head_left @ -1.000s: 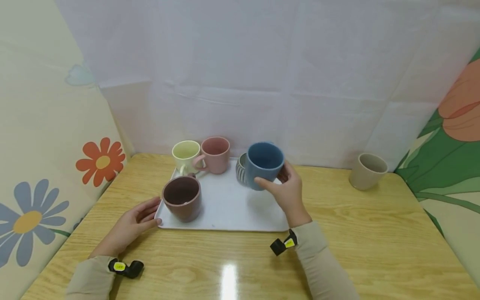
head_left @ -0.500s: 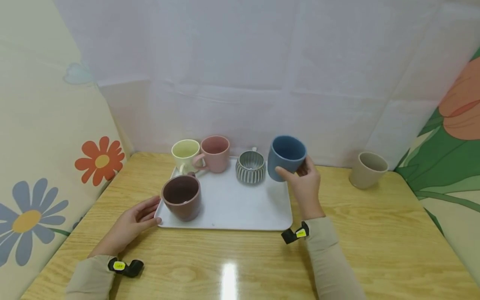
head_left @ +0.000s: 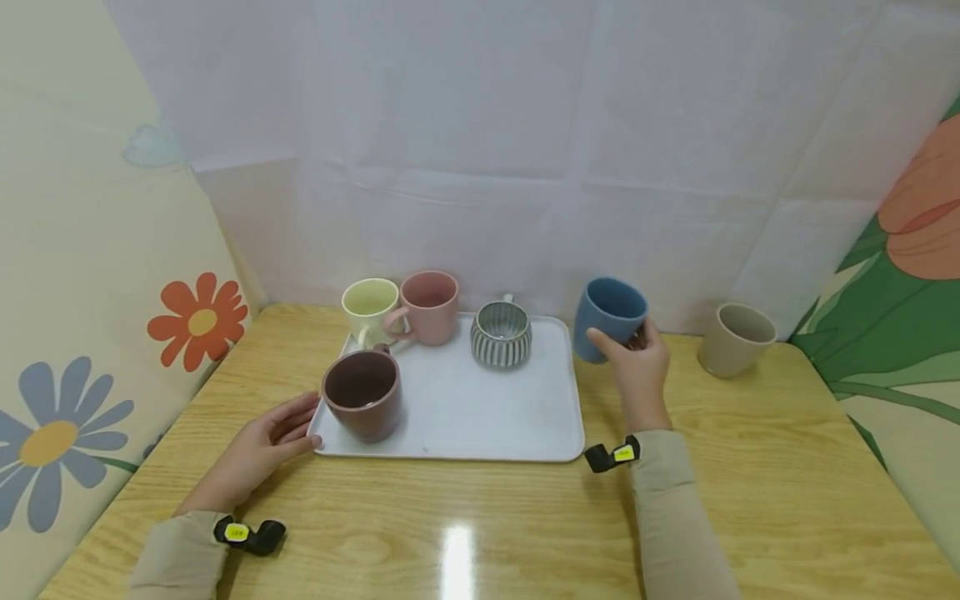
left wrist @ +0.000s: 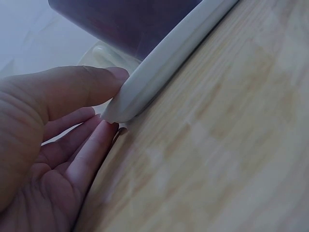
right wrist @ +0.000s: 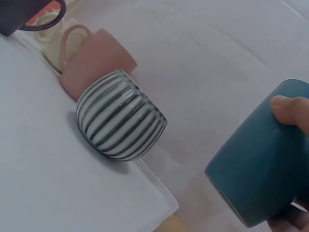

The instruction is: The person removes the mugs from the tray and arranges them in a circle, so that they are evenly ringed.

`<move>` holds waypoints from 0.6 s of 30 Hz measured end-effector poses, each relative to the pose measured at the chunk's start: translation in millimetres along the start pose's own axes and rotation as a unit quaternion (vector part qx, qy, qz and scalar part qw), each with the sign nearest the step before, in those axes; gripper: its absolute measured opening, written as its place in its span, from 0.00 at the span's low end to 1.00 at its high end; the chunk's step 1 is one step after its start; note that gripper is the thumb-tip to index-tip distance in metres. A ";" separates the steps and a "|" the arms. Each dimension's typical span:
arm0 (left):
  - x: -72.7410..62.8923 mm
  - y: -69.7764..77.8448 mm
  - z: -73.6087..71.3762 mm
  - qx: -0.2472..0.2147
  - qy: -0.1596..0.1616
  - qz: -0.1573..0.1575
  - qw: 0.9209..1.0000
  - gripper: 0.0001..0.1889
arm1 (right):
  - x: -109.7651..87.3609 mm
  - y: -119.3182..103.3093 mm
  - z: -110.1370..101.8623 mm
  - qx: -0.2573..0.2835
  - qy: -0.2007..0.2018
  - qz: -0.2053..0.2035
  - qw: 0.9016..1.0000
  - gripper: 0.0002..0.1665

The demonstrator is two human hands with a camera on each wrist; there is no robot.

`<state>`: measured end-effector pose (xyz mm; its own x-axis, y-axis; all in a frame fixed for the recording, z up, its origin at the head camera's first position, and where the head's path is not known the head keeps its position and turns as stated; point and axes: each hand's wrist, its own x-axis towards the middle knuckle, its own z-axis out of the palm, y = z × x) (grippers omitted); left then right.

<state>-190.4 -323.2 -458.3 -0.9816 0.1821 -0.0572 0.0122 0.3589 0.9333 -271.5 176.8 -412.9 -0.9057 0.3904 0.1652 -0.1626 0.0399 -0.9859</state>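
Note:
My right hand (head_left: 643,371) grips a blue cup (head_left: 602,325), thumb on its near side and fingers around the far side. The cup is upright, just right of the white tray (head_left: 487,425); whether its base touches the table I cannot tell. My left hand (head_left: 258,446) pinches the tray's front left corner, thumb and fingertips on the rim (left wrist: 145,87). On the tray stand a brown mug (head_left: 375,408) near the left hand, a pale green mug (head_left: 367,310) and a pink mug (head_left: 433,317) at the back left, and a grey-and-white striped cup (right wrist: 120,116) at the back right.
A beige cup (head_left: 731,346) stands alone on the wooden table (head_left: 750,483) at the back right. White cloth (head_left: 480,167) hangs behind the table. Flower-printed cloth (head_left: 67,250) borders the left side, and more lies to the right.
My right hand has carried the blue cup rightward from in front of the striped cup to beyond the tray's right edge, uncovering the striped cup. My left hand stays at the tray corner.

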 end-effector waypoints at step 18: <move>-0.3 -2.4 -1.3 -0.010 -0.001 0.018 1.000 0.42 | 17.7 13.1 -27.6 -0.033 0.037 0.050 0.998 0.55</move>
<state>-190.4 -325.3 -460.1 -0.9802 0.1965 -0.0247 0.0433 0.3344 0.9414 -278.8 209.6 -423.6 -0.8844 0.4621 0.0657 -0.0443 0.0570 -0.9974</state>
